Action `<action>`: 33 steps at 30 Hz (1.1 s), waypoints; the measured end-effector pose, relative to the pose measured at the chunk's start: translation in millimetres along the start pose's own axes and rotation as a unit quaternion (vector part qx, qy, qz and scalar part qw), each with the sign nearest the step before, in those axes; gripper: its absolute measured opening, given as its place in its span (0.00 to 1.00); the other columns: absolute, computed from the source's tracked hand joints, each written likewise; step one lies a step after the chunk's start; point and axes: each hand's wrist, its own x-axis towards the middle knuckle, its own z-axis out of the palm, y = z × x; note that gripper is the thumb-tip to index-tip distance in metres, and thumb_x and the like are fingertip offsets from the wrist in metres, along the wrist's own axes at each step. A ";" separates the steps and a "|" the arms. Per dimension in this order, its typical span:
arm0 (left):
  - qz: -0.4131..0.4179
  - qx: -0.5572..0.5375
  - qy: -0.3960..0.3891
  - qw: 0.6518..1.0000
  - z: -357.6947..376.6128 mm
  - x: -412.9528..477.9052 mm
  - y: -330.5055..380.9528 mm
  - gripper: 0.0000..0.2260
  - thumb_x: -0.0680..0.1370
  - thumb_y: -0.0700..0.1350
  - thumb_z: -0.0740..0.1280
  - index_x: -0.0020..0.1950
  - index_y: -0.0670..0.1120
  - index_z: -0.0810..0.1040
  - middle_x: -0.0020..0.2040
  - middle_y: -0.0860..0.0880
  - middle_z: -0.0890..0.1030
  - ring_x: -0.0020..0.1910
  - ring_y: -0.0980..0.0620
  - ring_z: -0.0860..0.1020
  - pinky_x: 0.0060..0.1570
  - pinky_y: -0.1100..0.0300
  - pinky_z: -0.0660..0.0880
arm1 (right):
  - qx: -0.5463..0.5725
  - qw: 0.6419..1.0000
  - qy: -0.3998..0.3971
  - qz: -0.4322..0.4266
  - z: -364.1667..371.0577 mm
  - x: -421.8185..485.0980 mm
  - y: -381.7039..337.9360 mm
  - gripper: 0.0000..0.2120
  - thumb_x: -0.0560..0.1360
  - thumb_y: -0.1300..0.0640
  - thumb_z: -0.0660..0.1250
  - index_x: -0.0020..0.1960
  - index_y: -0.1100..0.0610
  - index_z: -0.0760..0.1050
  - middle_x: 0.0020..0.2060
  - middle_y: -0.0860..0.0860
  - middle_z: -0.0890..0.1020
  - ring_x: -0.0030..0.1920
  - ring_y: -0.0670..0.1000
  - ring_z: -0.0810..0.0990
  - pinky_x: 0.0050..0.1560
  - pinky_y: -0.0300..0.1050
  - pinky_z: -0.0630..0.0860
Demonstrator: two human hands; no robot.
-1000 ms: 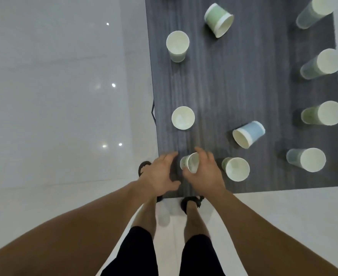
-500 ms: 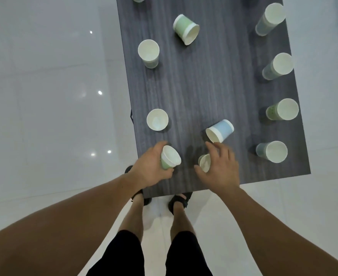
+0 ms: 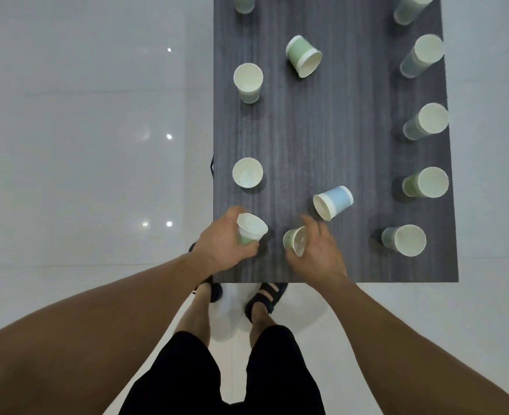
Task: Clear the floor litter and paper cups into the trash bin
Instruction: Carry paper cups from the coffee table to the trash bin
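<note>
In the head view we see the left hand (image 3: 226, 245) with its fingers curled round a pale green cup (image 3: 251, 230), held at the near left corner of the dark table (image 3: 322, 130) with its rim tilted up and to the right. The right hand (image 3: 319, 250) clasps a second cup (image 3: 295, 241) tipped on its side, mouth facing left, index finger over the top and thumb beneath. The two held cups sit near each other but apart.

A blue cup (image 3: 332, 202) lies on its side just beyond the right hand's fingertips, its mouth turned toward them. An upright white cup (image 3: 247, 172) stands just beyond the left hand, and another upright cup (image 3: 248, 82) stands farther along the same left edge. A toppled green cup (image 3: 303, 56) lies mid-table, well away from both hands. To the right of the right hand a corner cup (image 3: 404, 239) stands upright, and a row of cups (image 3: 426, 121) runs up the right edge behind it.

Below the table's near edge, on the glossy white floor (image 3: 82, 145), we see a dark sandal (image 3: 266, 295).
</note>
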 end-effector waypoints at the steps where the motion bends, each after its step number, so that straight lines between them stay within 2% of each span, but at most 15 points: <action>1: 0.001 -0.011 0.015 1.000 -6.6 -6.0 5.3 0.31 0.66 0.54 0.74 0.65 0.54 0.64 0.51 0.53 0.77 0.50 0.49 0.77 0.51 0.51 0.77 | -0.006 1.000 -0.003 -0.016 -8.8 -1.0 -7.6 0.34 0.71 0.47 0.70 0.73 0.49 0.59 0.64 0.51 0.70 0.60 0.55 0.73 0.54 0.49 0.72; 5: 0.008 -0.065 0.083 0.994 -41.1 -39.3 18.7 0.37 0.67 0.50 0.74 0.72 0.51 0.60 0.60 0.51 0.75 0.57 0.49 0.75 0.56 0.54 0.74 | -0.016 0.997 -0.004 -0.077 -43.6 -7.0 -45.5 0.32 0.71 0.47 0.71 0.71 0.51 0.63 0.63 0.51 0.70 0.59 0.54 0.73 0.55 0.50 0.73; 9: -0.026 -0.092 0.158 0.983 -76.2 -94.8 11.7 0.41 0.68 0.49 0.74 0.76 0.52 0.56 0.69 0.48 0.68 0.65 0.48 0.70 0.59 0.57 0.68 | -0.074 0.983 -0.024 -0.166 -61.2 -24.5 -105.0 0.32 0.71 0.45 0.70 0.72 0.50 0.64 0.62 0.51 0.70 0.58 0.55 0.73 0.55 0.51 0.73; 16: -0.104 -0.129 0.284 0.944 -121.7 -223.6 -44.0 0.39 0.69 0.50 0.74 0.75 0.51 0.58 0.69 0.47 0.65 0.62 0.46 0.72 0.60 0.56 0.71 | -0.143 0.929 -0.073 -0.332 -42.2 -85.8 -237.0 0.33 0.71 0.47 0.69 0.73 0.49 0.61 0.66 0.51 0.67 0.64 0.55 0.70 0.59 0.50 0.72; 23: -0.180 -0.184 0.383 0.887 -142.6 -374.7 -153.6 0.39 0.69 0.50 0.73 0.75 0.54 0.56 0.67 0.49 0.63 0.58 0.46 0.74 0.54 0.60 0.72 | -0.213 0.853 -0.093 -0.468 37.3 -186.9 -361.9 0.33 0.71 0.45 0.68 0.73 0.47 0.60 0.66 0.49 0.66 0.62 0.54 0.71 0.56 0.50 0.74; 29: -0.262 -0.224 0.459 0.819 -147.1 -522.4 -265.4 0.37 0.69 0.49 0.73 0.74 0.52 0.59 0.66 0.49 0.63 0.57 0.44 0.74 0.53 0.53 0.76 | -0.249 0.774 -0.136 -0.566 142.4 -291.8 -457.4 0.33 0.70 0.45 0.67 0.73 0.45 0.60 0.66 0.47 0.67 0.62 0.52 0.71 0.55 0.45 0.72; 33: -0.315 -0.242 0.490 0.776 -147.5 -601.9 -328.9 0.38 0.68 0.48 0.73 0.74 0.52 0.59 0.66 0.49 0.63 0.57 0.44 0.74 0.53 0.51 0.77 | -0.265 0.721 -0.172 -0.617 207.9 -355.7 -511.9 0.33 0.71 0.44 0.66 0.74 0.46 0.60 0.67 0.47 0.67 0.63 0.52 0.71 0.55 0.46 0.73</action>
